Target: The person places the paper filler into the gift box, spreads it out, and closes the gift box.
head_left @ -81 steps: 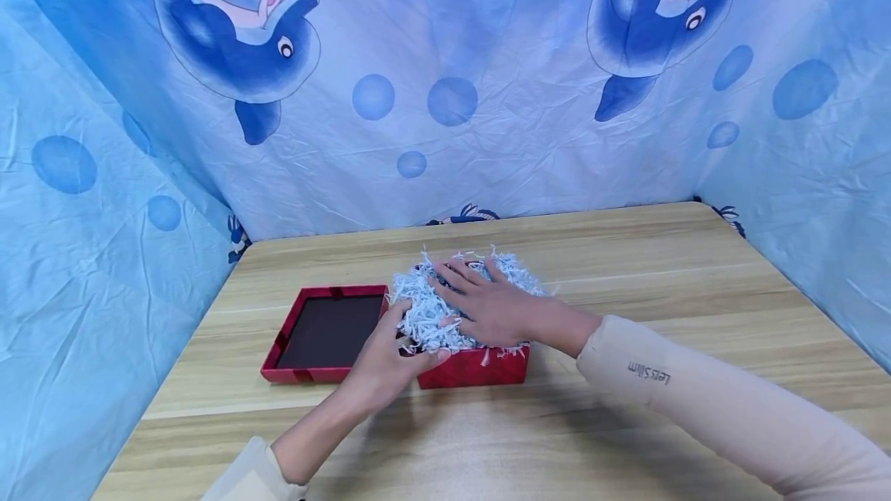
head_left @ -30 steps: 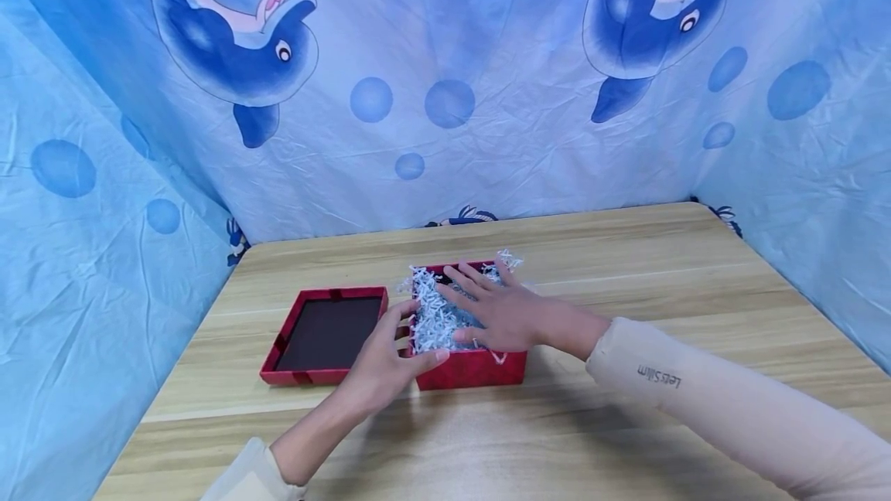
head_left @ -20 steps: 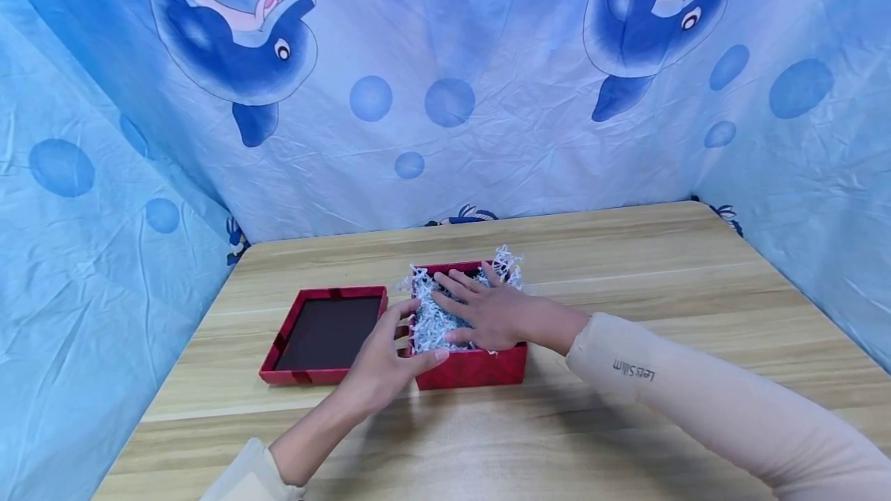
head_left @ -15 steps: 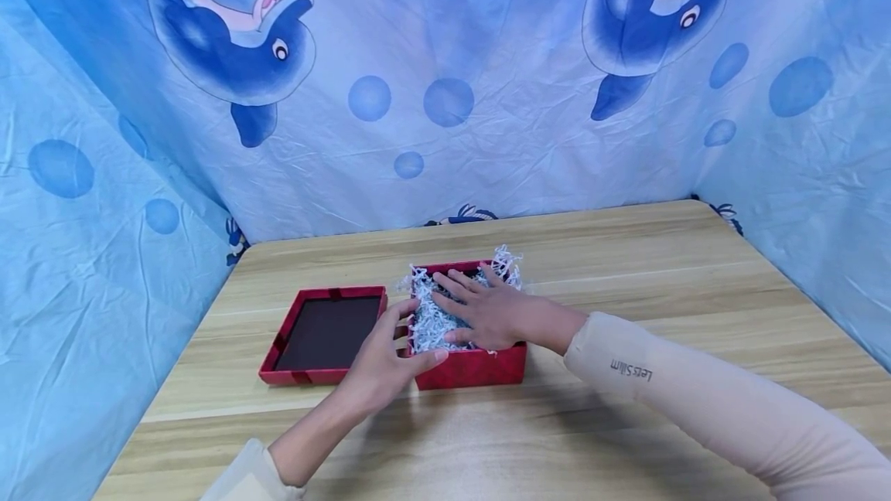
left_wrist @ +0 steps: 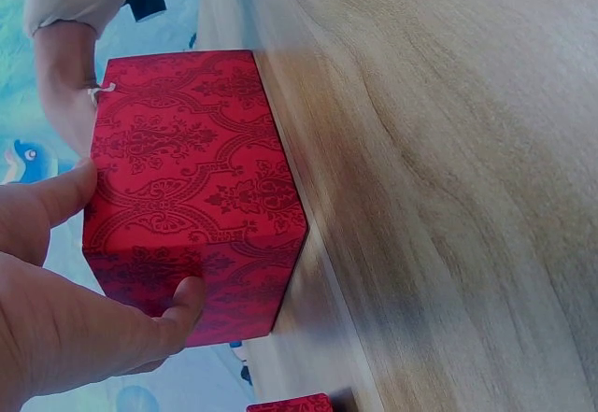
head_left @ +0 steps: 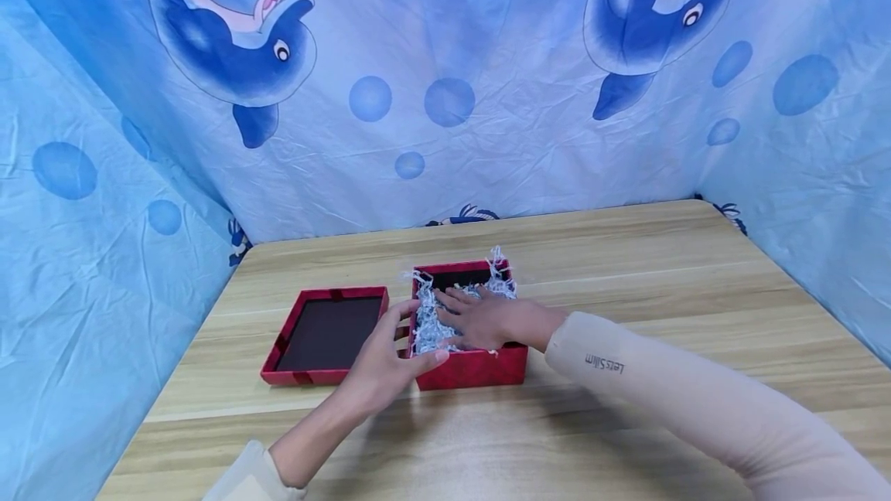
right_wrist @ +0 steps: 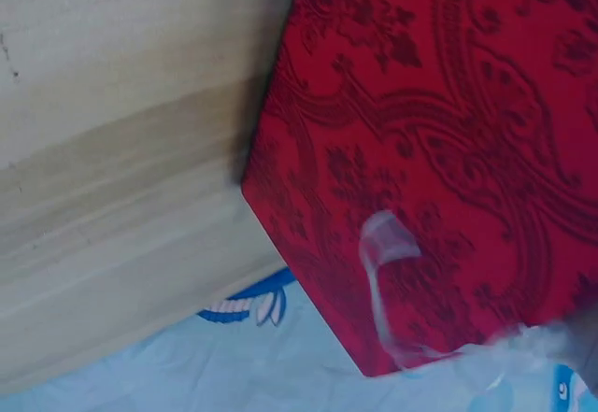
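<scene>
Pressing shreds [head_left: 428, 331] into box [head_left: 473, 372] with spread right hand [head_left: 482, 320]; gripping it near-left with left hand [head_left: 379, 366]; should likely tuck far strays [head_left: 497, 267].

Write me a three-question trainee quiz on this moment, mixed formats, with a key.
1. Multiple choice. Where is the right hand?
a) flat on the tabletop
b) on the shredded paper inside the patterned red box
c) out of the head view

2. True or false? The shallow red lid lies to the left of the patterned red box, apart from it.

3. Short answer. Which hand holds the near left corner of the patterned red box?

Key: 1. b; 2. true; 3. the left hand.
</scene>
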Demonstrator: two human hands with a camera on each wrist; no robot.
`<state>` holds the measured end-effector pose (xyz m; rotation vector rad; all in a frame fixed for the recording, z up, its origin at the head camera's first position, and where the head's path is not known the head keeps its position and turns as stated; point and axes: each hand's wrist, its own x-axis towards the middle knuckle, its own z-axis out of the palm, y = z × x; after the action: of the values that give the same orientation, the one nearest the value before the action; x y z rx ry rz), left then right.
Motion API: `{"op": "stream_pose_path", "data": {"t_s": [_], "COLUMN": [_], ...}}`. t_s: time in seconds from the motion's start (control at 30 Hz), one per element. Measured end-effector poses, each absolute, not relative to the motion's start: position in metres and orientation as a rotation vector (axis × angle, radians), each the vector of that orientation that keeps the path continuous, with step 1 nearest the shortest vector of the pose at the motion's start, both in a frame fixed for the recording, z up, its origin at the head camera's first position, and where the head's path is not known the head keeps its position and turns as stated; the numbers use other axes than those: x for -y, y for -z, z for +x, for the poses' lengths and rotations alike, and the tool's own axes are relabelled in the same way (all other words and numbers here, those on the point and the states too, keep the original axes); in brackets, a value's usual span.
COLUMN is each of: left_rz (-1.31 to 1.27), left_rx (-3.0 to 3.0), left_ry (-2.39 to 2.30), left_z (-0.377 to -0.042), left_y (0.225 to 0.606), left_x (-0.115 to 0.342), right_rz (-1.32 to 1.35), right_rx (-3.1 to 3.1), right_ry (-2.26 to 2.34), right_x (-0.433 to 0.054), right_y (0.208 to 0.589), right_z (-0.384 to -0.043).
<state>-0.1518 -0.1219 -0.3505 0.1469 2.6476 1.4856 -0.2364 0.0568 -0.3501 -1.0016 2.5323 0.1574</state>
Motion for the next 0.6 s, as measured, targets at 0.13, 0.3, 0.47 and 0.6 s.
{"op": "stream_pose_path", "data": {"t_s": [0.13,0.3,0.47,0.6], "left_rz": [0.131,0.158,0.178,0.175], "left_rx": [-2.641,-2.638,-2.627,-2.625], "left_ry": [-1.486,-1.508,-1.522,-1.511], "left_z": [-0.152,-0.152,-0.152,-0.152], "left_y": [0.351,0.350,0.349,0.349], "left_x": [0.121,0.120,0.121,0.121], "right_rz": [-0.953,-0.938,-0.960,-1.000], "right_rx": [-2.489,-2.498,-2.528,-2.564], "right_ry": [-0.074,-0.077,-0.077,-0.068], "right_x": [-0.056,-0.054,-0.055,-0.057], "right_y": [0.363,0.360,0.335,0.323], "right_z": [-0.244,-0.244,-0.232,-0.225]}}
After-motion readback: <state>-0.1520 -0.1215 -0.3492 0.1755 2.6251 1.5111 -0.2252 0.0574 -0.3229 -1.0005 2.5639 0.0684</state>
